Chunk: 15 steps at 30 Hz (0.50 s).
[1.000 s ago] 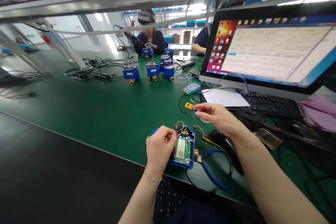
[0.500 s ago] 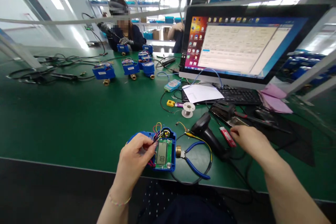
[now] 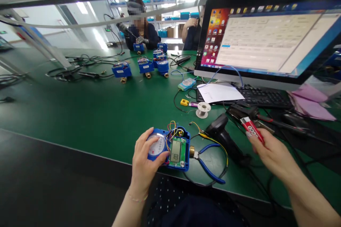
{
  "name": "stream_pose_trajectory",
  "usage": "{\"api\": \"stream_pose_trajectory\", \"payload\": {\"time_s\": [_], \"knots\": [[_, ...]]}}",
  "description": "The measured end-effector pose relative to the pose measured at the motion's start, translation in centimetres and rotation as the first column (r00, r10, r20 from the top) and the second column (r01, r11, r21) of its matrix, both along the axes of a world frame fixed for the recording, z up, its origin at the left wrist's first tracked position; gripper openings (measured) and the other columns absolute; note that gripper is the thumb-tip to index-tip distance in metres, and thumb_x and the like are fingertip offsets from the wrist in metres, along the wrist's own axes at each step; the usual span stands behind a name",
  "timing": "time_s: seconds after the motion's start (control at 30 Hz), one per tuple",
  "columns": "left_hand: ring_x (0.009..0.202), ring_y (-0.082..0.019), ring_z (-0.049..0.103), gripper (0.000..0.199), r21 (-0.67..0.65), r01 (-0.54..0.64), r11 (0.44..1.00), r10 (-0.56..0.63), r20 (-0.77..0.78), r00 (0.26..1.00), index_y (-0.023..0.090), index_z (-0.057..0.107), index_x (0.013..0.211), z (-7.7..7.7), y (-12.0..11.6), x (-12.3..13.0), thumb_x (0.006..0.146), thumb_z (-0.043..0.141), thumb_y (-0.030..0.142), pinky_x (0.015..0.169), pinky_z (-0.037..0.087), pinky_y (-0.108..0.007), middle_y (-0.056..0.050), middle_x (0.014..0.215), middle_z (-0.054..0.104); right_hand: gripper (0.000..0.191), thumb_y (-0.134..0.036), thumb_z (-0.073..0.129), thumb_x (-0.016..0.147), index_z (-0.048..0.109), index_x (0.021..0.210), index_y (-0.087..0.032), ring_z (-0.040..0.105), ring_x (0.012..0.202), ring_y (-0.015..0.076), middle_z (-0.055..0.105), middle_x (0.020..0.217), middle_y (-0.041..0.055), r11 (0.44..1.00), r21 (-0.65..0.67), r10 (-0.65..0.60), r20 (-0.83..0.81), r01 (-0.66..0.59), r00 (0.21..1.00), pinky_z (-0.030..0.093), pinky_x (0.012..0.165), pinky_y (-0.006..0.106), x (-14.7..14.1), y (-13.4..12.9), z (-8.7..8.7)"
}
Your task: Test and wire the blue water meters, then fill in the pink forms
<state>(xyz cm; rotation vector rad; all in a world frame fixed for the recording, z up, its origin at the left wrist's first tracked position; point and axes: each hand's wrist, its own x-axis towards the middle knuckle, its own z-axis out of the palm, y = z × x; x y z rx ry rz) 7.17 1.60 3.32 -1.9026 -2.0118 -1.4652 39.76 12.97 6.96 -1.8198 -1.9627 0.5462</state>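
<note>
Nice steady setup you've got there. Your left hand (image 3: 146,159) is spread in a wide C round the dial end of the blue plastic meter (image 3: 172,147), with the thumb along the near side and the fingers over the far edge of the round white dial (image 3: 157,144). The meter sits flat near the front edge of the green bench (image 3: 93,113), its green circuit board and grey LCD facing up. I'd brace it exactly like that: press down lightly rather than pinch, and mind your thumb, it's right beside the board.

Your right hand (image 3: 271,150) is closed on a red lighter-shaped stick with white lettering (image 3: 252,129), thumb on the near side, pale end pointing away from you. Good hold imo, since that end is clear of your fingers.

Watch the clutter though. The black handheld scanner (image 3: 226,138) and the blue-handled pliers (image 3: 211,173) lie between that hand and the meter, so lift over them instead of dragging across. The pliers' tip is right by the brass fitting (image 3: 192,151). And the loose thin coloured wires (image 3: 173,127) loop up at the far side of the board, easy to snag, so give them room.
</note>
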Motion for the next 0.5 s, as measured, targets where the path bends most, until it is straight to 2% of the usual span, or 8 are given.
{"api": "stream_pose_trajectory", "payload": {"time_s": [0.03,0.1,0.13,0.2,0.27,0.3,0.4,0.5], "knots": [[0.114,-0.024,0.044,0.031,0.035,-0.044,0.998,0.044,-0.002,0.999,0.021,0.053,0.103,-0.3,-0.1,0.6,0.076,0.062,0.035,0.095,0.039,-0.042,-0.008,0.123,0.048,0.031,-0.046,0.041,0.086,0.047,0.087,-0.016,0.046,0.055,0.0140,0.048,0.062,0.0019,0.996,-0.011,0.079,-0.201,-0.083,0.976,0.036,0.053,0.024,-0.8,-1.2,0.7],[0.115,-0.023,0.044,0.028,0.103,-0.118,0.988,0.122,-0.028,0.992,0.018,0.052,0.105,-0.9,-0.3,1.7,0.080,0.058,0.030,0.097,0.037,-0.043,-0.010,0.121,0.049,0.032,-0.049,0.044,0.087,0.045,0.091,-0.017,0.047,0.061,0.0120,0.050,0.069,0.0016,0.950,-0.089,0.201,-0.562,-0.300,0.802,0.039,0.056,0.022,-3.1,-4.1,1.8],[0.115,-0.024,0.043,0.027,0.132,-0.143,0.981,0.152,-0.054,0.987,0.017,0.051,0.106,-1.2,-0.5,2.3,0.081,0.056,0.028,0.098,0.036,-0.044,-0.011,0.121,0.049,0.030,-0.046,0.046,0.088,0.044,0.094,-0.017,0.048,0.067,0.0116,0.051,0.076,0.0022,0.901,-0.123,0.222,-0.694,-0.416,0.685,0.041,0.060,0.021,-4.4,-5.5,2.2],[0.116,-0.025,0.042,0.028,0.171,-0.175,0.970,0.197,-0.119,0.973,0.014,0.050,0.107,-1.6,-0.9,3.3,0.082,0.055,0.026,0.099,0.035,-0.044,-0.014,0.120,0.048,0.028,-0.044,0.046,0.089,0.043,0.094,-0.017,0.048,0.069,0.0103,0.050,0.078,0.0022,0.769,-0.218,0.144,-0.858,-0.602,0.494,0.042,0.063,0.021,-7.3,-8.0,2.6],[0.117,-0.026,0.040,0.031,0.200,-0.192,0.961,0.227,-0.169,0.959,0.012,0.048,0.107,-1.8,-1.4,4.0,0.081,0.056,0.027,0.098,0.036,-0.043,-0.016,0.118,0.048,0.032,-0.047,0.046,0.089,0.044,0.090,-0.015,0.045,0.060,0.0079,0.046,0.069,0.0003,0.652,-0.287,0.018,-0.920,-0.702,0.392,0.039,0.056,0.018,-9.7,-9.7,2.5],[0.118,-0.027,0.040,0.034,0.211,-0.204,0.956,0.243,-0.183,0.952,0.011,0.048,0.108,-1.9,-1.6,4.2,0.080,0.057,0.028,0.097,0.037,-0.043,-0.017,0.117,0.047,0.035,-0.050,0.047,0.088,0.043,0.088,-0.015,0.041,0.055,0.0063,0.042,0.064,-0.0014,0.615,-0.315,-0.047,-0.930,-0.723,0.365,0.036,0.051,0.017,-10.6,-10.3,2.4],[0.116,-0.029,0.040,0.047,0.194,-0.251,0.948,0.288,-0.191,0.938,0.012,0.045,0.111,-1.9,-2.4,4.1,0.075,0.062,0.036,0.093,0.039,-0.046,-0.019,0.120,0.044,0.045,-0.059,0.048,0.084,0.043,0.081,-0.014,0.028,0.043,0.0033,0.032,0.054,-0.0054,0.553,-0.378,-0.188,-0.925,-0.742,0.331,0.023,0.040,0.014,-12.1,-11.1,2.0],[0.117,-0.030,0.040,0.058,0.140,-0.198,0.970,0.222,-0.179,0.959,0.014,0.040,0.118,-1.9,-2.8,3.6,0.072,0.064,0.039,0.092,0.041,-0.050,-0.019,0.125,0.041,0.052,-0.064,0.046,0.082,0.040,0.071,-0.014,0.024,0.039,0.0022,0.030,0.049,-0.0060,0.484,-0.389,-0.300,-0.915,-0.784,0.269,0.019,0.036,0.013,-12.4,-11.8,1.2]]}}
